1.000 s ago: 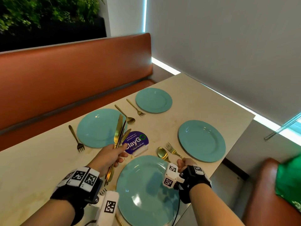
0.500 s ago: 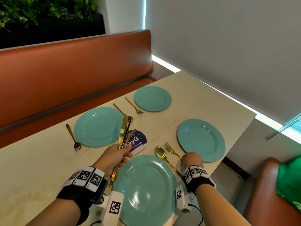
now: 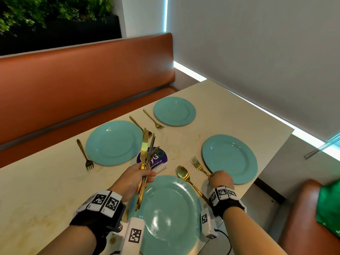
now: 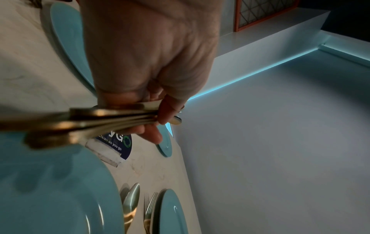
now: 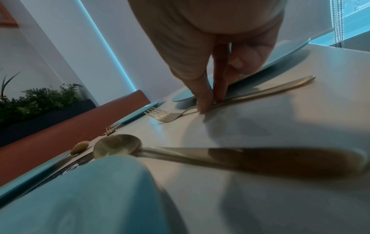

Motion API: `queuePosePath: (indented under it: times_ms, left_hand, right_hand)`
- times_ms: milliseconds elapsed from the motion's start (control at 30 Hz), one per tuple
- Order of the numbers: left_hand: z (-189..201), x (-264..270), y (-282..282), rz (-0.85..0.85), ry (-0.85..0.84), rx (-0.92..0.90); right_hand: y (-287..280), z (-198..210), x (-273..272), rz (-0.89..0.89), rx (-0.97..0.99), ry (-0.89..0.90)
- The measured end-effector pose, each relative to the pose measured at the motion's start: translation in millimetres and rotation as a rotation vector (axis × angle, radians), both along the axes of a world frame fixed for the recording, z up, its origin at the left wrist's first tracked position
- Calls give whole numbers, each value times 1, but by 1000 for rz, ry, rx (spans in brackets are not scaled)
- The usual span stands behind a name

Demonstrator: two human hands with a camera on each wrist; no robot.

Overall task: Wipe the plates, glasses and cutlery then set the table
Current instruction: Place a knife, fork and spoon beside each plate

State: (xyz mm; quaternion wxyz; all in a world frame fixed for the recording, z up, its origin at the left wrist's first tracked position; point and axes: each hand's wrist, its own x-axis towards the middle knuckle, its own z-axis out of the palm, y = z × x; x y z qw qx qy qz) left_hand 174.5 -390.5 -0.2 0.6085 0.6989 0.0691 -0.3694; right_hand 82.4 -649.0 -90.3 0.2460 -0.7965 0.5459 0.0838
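Four teal plates lie on the table; the near plate (image 3: 165, 214) is right below me. Over its left rim my left hand (image 3: 147, 176) grips a bundle of gold knives (image 3: 146, 151), blades pointing away; the wrist view shows the fingers of that left hand (image 4: 158, 125) curled round the knife handles (image 4: 112, 118). Beside the right plate (image 3: 230, 159) my right hand (image 3: 211, 176) pinches the handle of a gold fork (image 3: 197, 163). In the right wrist view the thumb and forefinger of that hand (image 5: 211, 101) hold the fork (image 5: 166, 116) flat against the table. A gold spoon (image 3: 184, 174) lies free between fork and near plate.
A round purple table sign (image 3: 158, 159) stands mid-table behind the knives. A fork (image 3: 85, 157) lies beside the left plate (image 3: 114, 142), a spoon (image 3: 137, 124) and fork (image 3: 153, 119) by the far plate (image 3: 174, 111). Orange bench (image 3: 82, 70) behind; the table edge (image 3: 272, 162) is close on the right.
My right hand has slid right, off the spoon's handle and onto the fork's handle. The left hand keeps hold of the knives and has barely moved.
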Motion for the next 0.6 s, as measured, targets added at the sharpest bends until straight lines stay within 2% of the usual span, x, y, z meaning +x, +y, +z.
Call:
queuePosePath:
  times_ms: [167,267,367,433,500,600]
  left_hand:
    - [1,-3,2,34,-3,-27]
    - [3,-4,5,44,14,-60]
    - [8,-6,8,52,58,-123]
    - [12,-7,10,55,69,-162]
    - [16,-8,14,44,57,-184]
    - [21,-8,22,54,44,-208]
  right_hand:
    - [14,24,2,60,-16,-80]
    - [40,53,14,239,34,-248]
    - [80,87,27,414,315,-403]
    - [107,103,33,490,537,-411]
    - [126,109,36,505,656,-429]
    - [142,115,38,426,716,-498]
